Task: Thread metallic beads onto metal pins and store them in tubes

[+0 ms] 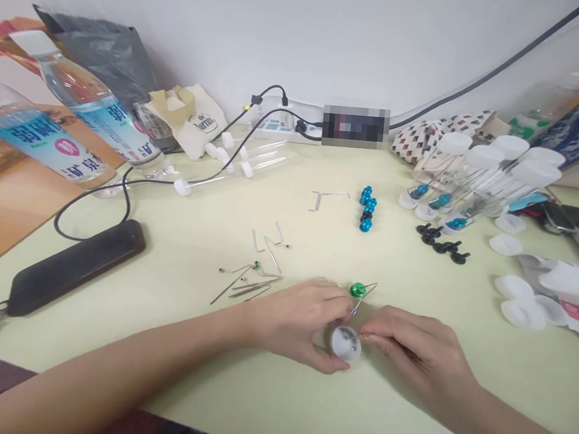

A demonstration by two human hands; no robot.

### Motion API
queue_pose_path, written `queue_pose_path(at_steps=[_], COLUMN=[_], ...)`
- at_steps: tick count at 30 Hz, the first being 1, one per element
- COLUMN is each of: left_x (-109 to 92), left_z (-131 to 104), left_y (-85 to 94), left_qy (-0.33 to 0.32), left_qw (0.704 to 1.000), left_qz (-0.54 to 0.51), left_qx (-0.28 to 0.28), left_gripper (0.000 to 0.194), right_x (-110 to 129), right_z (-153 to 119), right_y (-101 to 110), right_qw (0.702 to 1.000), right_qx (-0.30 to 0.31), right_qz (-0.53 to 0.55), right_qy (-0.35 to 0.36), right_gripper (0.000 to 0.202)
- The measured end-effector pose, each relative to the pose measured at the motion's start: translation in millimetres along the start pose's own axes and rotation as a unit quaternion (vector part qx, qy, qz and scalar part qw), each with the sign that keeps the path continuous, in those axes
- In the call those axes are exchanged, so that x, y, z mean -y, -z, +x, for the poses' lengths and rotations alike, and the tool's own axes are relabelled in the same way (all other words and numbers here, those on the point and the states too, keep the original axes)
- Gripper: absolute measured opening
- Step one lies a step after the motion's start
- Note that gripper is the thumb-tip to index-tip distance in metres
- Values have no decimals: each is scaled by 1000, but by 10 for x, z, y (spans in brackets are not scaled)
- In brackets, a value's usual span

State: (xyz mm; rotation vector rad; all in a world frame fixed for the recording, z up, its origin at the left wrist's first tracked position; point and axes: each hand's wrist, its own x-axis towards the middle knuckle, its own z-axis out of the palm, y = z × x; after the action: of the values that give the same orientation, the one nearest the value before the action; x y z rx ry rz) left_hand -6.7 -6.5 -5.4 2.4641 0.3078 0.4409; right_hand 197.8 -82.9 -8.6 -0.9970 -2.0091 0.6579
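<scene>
My left hand point(314, 322) is closed round a small round white container point(345, 345), whose top faces me and shows small dark bits inside. At its right rim, my right hand point(417, 347) pinches something thin that I cannot make out. Just beyond my fingers, a green round metal part point(358, 289) lies beside a thin metal pin. Left of my left hand are scattered thin pins with small coloured ends point(257, 266) and bent metal hex keys point(272, 254).
Blue metal parts point(366, 224) and black winged pieces point(442, 244) lie behind my hands. Clear tubes with white caps point(485, 156) stand at the right. White caps point(522, 312) lie near them. At the left are a black power bank point(78, 267), a cable and water bottles point(94, 115).
</scene>
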Motion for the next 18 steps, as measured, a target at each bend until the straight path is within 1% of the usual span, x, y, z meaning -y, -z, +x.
queue_pose_path(at_steps=[6, 12, 18], left_x=[-6, -3, -15], left_z=[4, 0, -3], left_y=[12, 12, 9], left_qy=[-5, -14, -14], left_qw=[1000, 1000, 999], left_qz=[10, 22, 33], left_qx=[2, 7, 3], left_gripper=[31, 32, 32], right_x=[1, 23, -22], right_z=[7, 6, -80], right_y=[11, 0, -28], right_qw=[1000, 998, 992], right_qx=[16, 8, 31], right_qz=[-19, -57, -101], right_qy=[2, 40, 64], right_gripper=[15, 15, 16])
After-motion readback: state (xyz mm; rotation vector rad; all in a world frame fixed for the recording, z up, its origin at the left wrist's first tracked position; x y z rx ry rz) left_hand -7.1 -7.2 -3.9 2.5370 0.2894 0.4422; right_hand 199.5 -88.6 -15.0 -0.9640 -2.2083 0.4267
